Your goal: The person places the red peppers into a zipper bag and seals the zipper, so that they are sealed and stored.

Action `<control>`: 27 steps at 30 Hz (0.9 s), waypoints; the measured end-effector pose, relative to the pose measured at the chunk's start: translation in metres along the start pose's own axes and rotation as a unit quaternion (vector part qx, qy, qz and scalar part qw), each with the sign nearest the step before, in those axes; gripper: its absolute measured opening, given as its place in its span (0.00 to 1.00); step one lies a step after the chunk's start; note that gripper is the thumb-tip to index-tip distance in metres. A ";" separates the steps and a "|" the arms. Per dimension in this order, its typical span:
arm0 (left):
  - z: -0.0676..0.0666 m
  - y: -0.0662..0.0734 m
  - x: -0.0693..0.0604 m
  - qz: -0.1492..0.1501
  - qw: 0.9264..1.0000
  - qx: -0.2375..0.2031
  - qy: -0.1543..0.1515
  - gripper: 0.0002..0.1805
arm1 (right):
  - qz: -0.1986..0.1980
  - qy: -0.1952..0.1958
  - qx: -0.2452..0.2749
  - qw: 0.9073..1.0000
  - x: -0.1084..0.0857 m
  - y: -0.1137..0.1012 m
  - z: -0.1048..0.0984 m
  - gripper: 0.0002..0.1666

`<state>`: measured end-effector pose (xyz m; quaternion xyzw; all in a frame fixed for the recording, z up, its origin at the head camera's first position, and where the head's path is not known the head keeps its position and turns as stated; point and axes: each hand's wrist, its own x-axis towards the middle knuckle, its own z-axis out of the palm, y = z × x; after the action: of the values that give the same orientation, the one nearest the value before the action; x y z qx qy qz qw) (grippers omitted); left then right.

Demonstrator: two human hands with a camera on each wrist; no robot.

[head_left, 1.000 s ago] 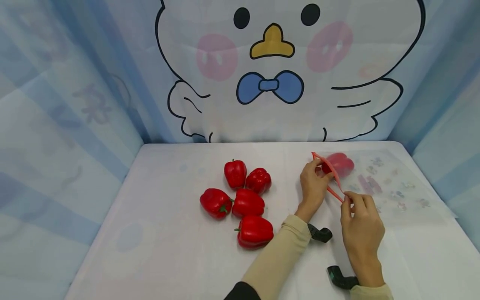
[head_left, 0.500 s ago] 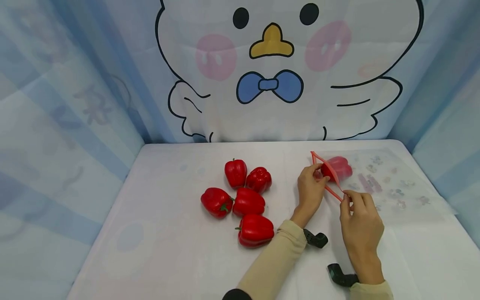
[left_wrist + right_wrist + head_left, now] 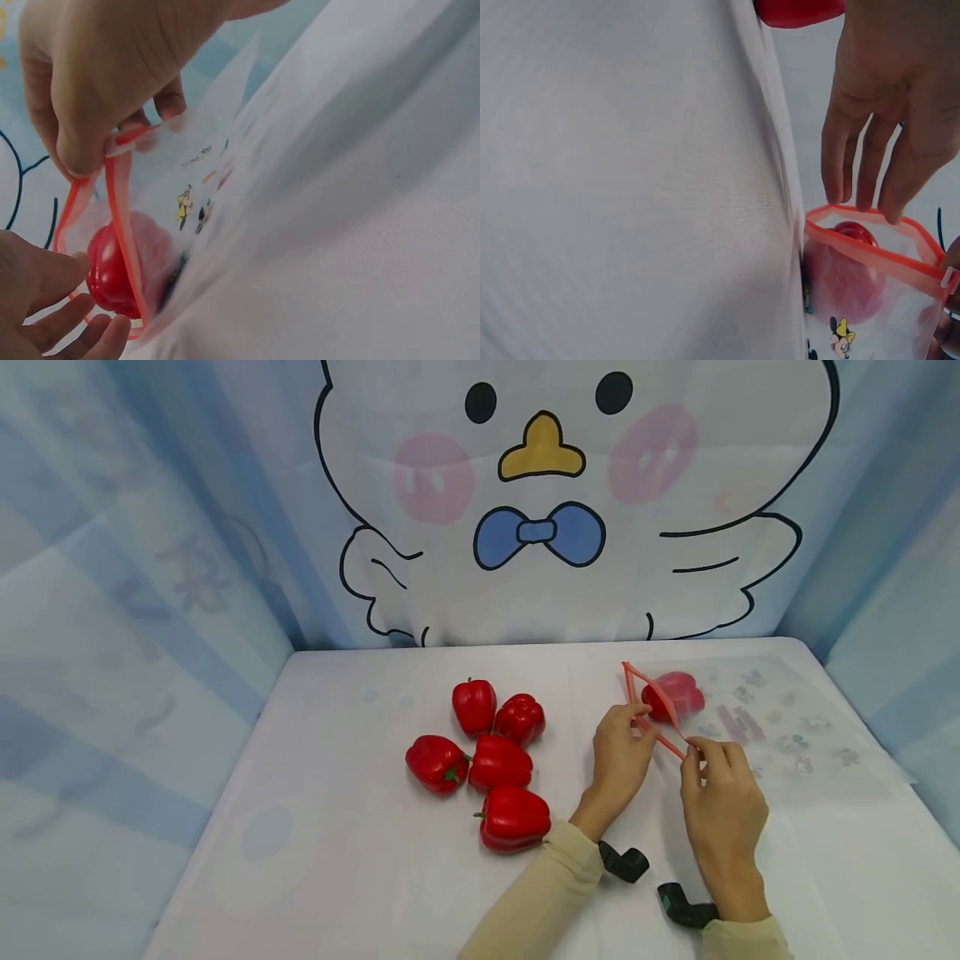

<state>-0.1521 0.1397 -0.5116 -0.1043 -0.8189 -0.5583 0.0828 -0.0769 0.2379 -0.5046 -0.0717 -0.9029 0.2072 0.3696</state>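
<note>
**Gripping the clear bag (image 3: 813,739) by its rim (image 3: 664,700), with one red pepper (image 3: 684,693) inside!**

Head view: pinching the near end of the rim with the right hand (image 3: 723,802). At the other side of the mouth, nothing held by the left hand (image 3: 619,752), fingers loose; impossible to tell whether touching the rim. Off to the left, five loose peppers (image 3: 499,764), bunched on the table (image 3: 322,843).

Left wrist: empty left fingers, spread before the opening. Best, probably, to hold that right pinch taut, to stop any sagging.

Right wrist: bagged pepper just behind the mouth, likely to roll out if tilted. Go gently, then, and avoid snagging the rim.
</note>
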 end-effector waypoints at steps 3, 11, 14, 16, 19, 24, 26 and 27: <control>-0.011 0.007 -0.006 0.008 1.000 0.013 -0.025 0.17 | 0.002 0.001 0.001 1.000 0.000 0.001 0.000 0.11; -0.052 0.031 -0.017 0.043 0.993 0.065 -0.085 0.18 | 0.007 -0.003 0.000 1.000 -0.001 0.002 0.001 0.11; -0.068 0.040 -0.021 0.042 0.989 0.083 -0.119 0.19 | 0.008 -0.002 0.000 1.000 0.000 0.002 0.000 0.11; -0.078 0.044 -0.024 0.045 0.984 0.103 -0.141 0.19 | 0.009 -0.002 0.000 1.000 0.000 0.002 0.000 0.10; -0.095 0.047 -0.027 0.065 0.973 0.142 -0.170 0.21 | 0.012 -0.006 -0.001 1.000 -0.001 0.001 -0.001 0.11; -0.125 0.045 -0.030 0.131 0.949 0.184 -0.219 0.24 | 0.018 -0.016 -0.005 1.000 -0.001 -0.002 0.000 0.11; -0.135 0.043 -0.032 0.152 0.940 0.190 -0.241 0.25 | 0.019 -0.017 -0.006 1.000 -0.001 -0.002 0.000 0.11; -0.140 0.042 -0.033 0.158 0.935 0.191 -0.252 0.25 | 0.019 -0.017 -0.006 1.000 -0.001 -0.003 0.000 0.11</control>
<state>-0.1068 0.0213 -0.4313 -0.3523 -0.8769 -0.3262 -0.0208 -0.0762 0.2354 -0.5040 -0.0880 -0.9088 0.2100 0.3496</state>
